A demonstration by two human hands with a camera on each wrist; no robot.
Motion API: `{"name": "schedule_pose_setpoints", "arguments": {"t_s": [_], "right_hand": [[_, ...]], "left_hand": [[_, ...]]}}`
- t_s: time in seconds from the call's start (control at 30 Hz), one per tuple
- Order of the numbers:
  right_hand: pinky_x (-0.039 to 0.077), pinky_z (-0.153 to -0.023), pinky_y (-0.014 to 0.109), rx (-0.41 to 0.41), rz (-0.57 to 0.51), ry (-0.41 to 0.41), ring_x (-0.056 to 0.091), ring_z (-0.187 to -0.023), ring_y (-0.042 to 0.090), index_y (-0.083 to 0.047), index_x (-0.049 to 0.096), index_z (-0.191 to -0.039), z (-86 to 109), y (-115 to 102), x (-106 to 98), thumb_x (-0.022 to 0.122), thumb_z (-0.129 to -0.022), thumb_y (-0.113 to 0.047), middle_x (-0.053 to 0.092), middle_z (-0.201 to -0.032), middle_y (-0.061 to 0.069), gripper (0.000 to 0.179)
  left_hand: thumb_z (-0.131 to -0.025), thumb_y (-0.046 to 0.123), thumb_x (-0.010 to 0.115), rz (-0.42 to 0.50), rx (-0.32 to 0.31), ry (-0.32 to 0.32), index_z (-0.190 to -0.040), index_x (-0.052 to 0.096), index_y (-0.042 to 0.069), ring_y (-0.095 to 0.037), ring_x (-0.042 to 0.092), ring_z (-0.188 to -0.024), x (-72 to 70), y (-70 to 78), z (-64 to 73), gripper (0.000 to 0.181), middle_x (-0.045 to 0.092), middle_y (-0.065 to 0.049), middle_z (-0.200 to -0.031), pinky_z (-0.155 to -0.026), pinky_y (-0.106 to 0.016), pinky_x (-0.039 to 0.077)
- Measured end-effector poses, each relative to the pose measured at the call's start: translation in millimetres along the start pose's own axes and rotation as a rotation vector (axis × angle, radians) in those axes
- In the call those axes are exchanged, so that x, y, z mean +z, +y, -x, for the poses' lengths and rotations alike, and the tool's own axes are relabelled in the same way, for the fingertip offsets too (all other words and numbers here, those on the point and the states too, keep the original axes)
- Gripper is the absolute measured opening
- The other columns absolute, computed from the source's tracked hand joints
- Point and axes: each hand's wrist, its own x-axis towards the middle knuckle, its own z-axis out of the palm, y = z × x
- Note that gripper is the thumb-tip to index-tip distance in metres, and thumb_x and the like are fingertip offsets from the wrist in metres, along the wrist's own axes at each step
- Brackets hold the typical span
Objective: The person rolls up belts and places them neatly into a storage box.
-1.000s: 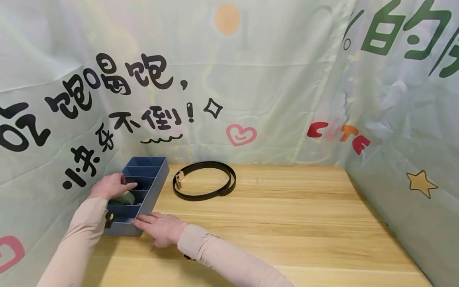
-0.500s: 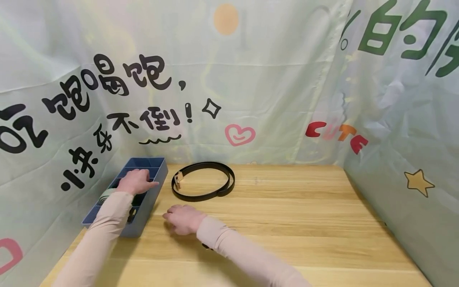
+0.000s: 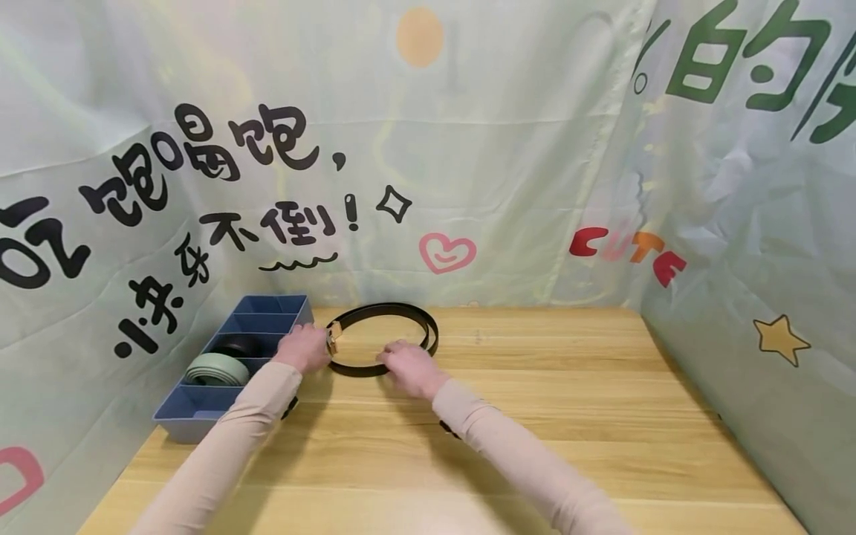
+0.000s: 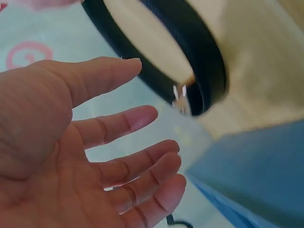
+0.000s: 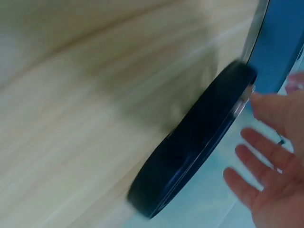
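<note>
A black belt (image 3: pixel 364 370) with a gold buckle (image 3: pixel 334 336) lies in a loose loop on the table. My left hand (image 3: pixel 304 348) is at the buckle end, between the loop and the box. In the left wrist view its fingers (image 4: pixel 128 118) are spread and relaxed beside the belt (image 4: pixel 209 57). Over the loop's near right side is my right hand (image 3: pixel 411 368). The right wrist view shows its fingers (image 5: pixel 263 147) extended close to the belt (image 5: pixel 190 142), with nothing gripped.
A blue divided box (image 3: pixel 175 429) stands at the left of the wooden table (image 3: pixel 568 416). One compartment holds a rolled pale green belt (image 3: pixel 217 369), the one behind it a black roll (image 3: pixel 237 346). Printed cloth (image 3: pixel 521 178) walls the back and sides.
My left hand has left the box and moved right to the belt's buckle end. My right hand has come away from the box's near corner, rightward and forward to the belt.
</note>
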Motion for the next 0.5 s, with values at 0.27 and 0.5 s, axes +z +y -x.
{"name": "schedule_pose_setpoints", "arguments": {"t_s": [0.27,0.5], "right_hand": [[0.048,-0.090,0.048,0.202,-0.058,-0.062,0.053,-0.111,0.031,-0.012,0.063,-0.127,24.4,43.2,3.6,0.072,-0.089,-0.016,0.058,-0.116,0.012,0.040],[0.048,-0.096,0.049,0.159,-0.136,-0.095,0.050,-0.125,0.034,-0.009,0.054,-0.137,34.5,58.1,12.9,0.067,-0.094,-0.016,0.058,-0.129,0.015,0.045]], "left_hand": [[-0.091,0.016,0.066,0.052,0.072,-0.056,-0.136,0.052,0.003,-0.040,0.064,-0.098,25.4,30.4,-7.9,0.049,0.062,-0.027,-0.119,-0.075,-0.048,0.052],[-0.091,0.015,0.067,0.103,0.140,-0.049,-0.097,0.068,0.005,-0.018,0.053,-0.066,43.7,51.3,-13.4,0.011,0.067,-0.010,-0.088,-0.062,-0.035,0.042]]}}
